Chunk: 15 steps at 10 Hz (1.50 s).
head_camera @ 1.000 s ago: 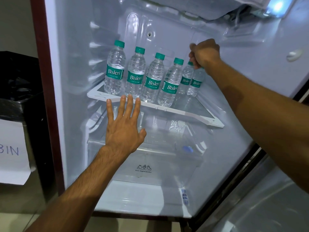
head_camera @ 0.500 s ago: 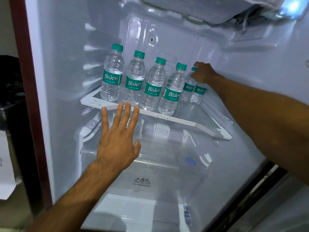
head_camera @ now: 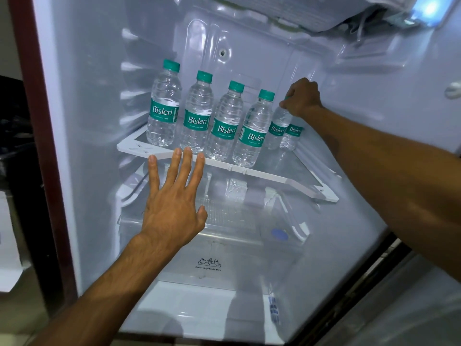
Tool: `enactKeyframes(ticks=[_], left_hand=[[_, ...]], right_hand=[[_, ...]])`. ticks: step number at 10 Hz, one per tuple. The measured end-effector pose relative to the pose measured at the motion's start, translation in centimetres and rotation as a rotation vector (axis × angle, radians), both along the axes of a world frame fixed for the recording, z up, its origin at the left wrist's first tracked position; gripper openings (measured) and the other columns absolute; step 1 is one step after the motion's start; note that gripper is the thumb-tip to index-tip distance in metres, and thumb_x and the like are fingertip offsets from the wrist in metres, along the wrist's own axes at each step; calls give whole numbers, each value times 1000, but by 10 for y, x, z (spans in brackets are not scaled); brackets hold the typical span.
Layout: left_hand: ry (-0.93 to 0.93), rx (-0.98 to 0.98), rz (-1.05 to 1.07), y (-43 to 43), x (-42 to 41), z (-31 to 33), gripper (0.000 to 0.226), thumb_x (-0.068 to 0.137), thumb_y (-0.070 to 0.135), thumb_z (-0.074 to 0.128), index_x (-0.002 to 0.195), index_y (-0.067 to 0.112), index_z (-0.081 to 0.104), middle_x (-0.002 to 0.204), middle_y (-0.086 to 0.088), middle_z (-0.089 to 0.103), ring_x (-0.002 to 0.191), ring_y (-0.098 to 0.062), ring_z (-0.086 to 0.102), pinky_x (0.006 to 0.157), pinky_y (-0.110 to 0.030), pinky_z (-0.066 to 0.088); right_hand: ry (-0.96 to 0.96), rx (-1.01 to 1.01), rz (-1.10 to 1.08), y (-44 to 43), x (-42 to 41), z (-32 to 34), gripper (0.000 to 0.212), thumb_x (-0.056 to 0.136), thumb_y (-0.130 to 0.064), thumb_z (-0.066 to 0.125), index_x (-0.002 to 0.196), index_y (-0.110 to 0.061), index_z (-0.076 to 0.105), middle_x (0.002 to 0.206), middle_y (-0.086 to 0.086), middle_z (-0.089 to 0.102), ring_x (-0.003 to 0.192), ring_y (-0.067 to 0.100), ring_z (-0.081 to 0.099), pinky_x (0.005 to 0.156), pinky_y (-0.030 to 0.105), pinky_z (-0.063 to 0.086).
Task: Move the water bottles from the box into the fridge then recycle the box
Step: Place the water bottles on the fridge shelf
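Through the head camera I count six water bottles standing in a row on the shelf of the fridge. Four are just beyond my left fingertips and two are farther back under my right fingers. The box is out of view, so I cannot tell whether more bottles wait in it, and I judge that recycling it is not yet done. My left hand lies flat, fingers straight and spread, tips at the shelf's front edge. My right hand reaches deep, fingers curled round the cap of the fifth bottle, perhaps brushing the sixth bottle too, though my knuckles hide that.
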State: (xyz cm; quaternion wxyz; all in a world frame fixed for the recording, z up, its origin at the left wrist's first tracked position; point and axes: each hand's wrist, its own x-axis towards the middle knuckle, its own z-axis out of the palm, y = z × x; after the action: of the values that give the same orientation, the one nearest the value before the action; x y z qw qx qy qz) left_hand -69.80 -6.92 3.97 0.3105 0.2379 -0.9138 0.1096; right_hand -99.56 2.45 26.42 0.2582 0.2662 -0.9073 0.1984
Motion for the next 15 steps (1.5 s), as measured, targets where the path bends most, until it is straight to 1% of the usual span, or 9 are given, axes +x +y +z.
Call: enactKeyframes(ticks=[2, 3, 4, 5, 6, 7, 9, 13, 15], left_hand=[[-23, 11, 14, 3, -1, 4, 103, 88, 63, 42, 152, 16, -23, 161, -13, -21, 148, -30, -22, 113, -65, -9], [-18, 19, 11, 3, -1, 5, 102, 88, 64, 43, 153, 16, -20, 162, -13, -19, 148, -30, -21, 113, -65, -10], [-18, 23, 4, 2, -1, 4, 102, 88, 66, 41, 153, 17, -20, 162, -13, -19, 148, -30, -22, 114, -65, -9], [-19, 24, 4, 2, -1, 5, 102, 88, 66, 41, 153, 17, -20, 162, -13, -19, 148, -30, -22, 114, -65, -9], [-6, 25, 4, 2, -1, 4, 102, 87, 66, 44, 154, 17, -17, 162, -13, -17, 148, -30, -20, 114, -65, -8], [-1, 15, 2, 1, -1, 4, 103, 87, 65, 46, 155, 17, -14, 163, -13, -14, 149, -29, -18, 114, -65, -8], [27, -1, -10, 0, -1, 2, 105, 84, 62, 53, 157, 16, -7, 164, -13, -6, 150, -29, -12, 114, -65, -6], [10, -3, 2, -1, -2, 1, 105, 84, 63, 52, 156, 17, -10, 163, -14, -9, 150, -30, -13, 114, -65, -6], [18, 4, -2, -1, -2, 1, 105, 84, 63, 52, 156, 16, -9, 163, -14, -9, 150, -30, -13, 114, -65, -6]], right_hand=[[-89, 87, -90, 11, 37, 15, 47, 84, -27, 77, 120, -2, 61, 121, 15, 63, 106, 30, 63, 78, 31, 50], [-111, 192, -74, 16, 51, 24, 34, 86, -30, 73, 101, -1, 63, 105, 12, 66, 85, 22, 60, 61, 27, 43], [-82, 307, -73, 20, 74, 26, 36, 92, -38, 68, 89, -3, 61, 86, 4, 66, 76, 16, 55, 56, 27, 34], [-74, 297, -40, 22, 76, 24, 39, 89, -36, 72, 105, -2, 62, 101, 8, 66, 90, 19, 57, 63, 28, 42], [-93, 250, 17, 25, 79, 25, 39, 87, -30, 77, 111, 0, 66, 108, 10, 68, 101, 25, 65, 90, 38, 56], [-92, 253, 42, 28, 82, 27, 37, 88, -28, 77, 111, 0, 68, 110, 13, 69, 104, 27, 66, 96, 41, 55], [-137, 255, 50, 33, 92, 31, 33, 88, -25, 77, 109, -1, 70, 104, 10, 73, 96, 23, 71, 91, 41, 58], [-212, 190, 82, 38, 105, 32, 30, 90, -23, 75, 112, -3, 69, 104, 9, 72, 89, 21, 74, 85, 36, 61], [-275, 61, 72, 41, 100, 29, 38, 97, -43, 62, 101, -5, 64, 91, 6, 69, 64, 15, 67, 54, 23, 55]])
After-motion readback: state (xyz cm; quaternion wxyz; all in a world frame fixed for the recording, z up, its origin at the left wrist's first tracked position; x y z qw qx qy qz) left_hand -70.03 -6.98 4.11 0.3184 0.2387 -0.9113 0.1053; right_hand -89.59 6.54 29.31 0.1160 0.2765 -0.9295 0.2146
